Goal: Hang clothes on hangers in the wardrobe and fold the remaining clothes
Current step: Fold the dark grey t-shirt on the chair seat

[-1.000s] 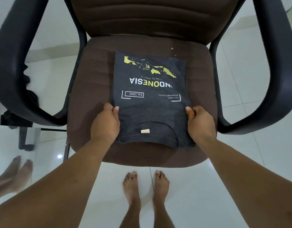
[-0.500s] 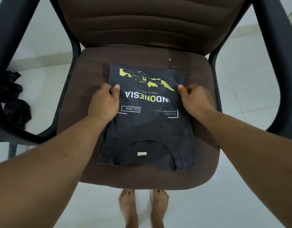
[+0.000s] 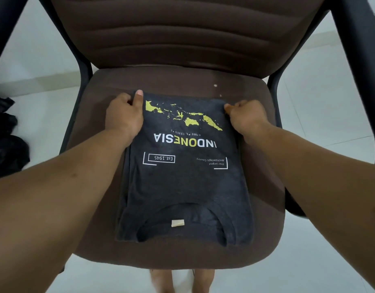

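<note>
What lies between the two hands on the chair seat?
In the head view, the far end of the folded T-shirt, with its yellow map print, spans the gap between the left hand and right hand.

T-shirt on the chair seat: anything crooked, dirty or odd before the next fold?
The t-shirt lies flat but slightly askew on the chair seat, its far edge slanting. Both hands grip the far corners. Pale specks dot the seat beyond it, and dark clothes lie on the floor.
</note>
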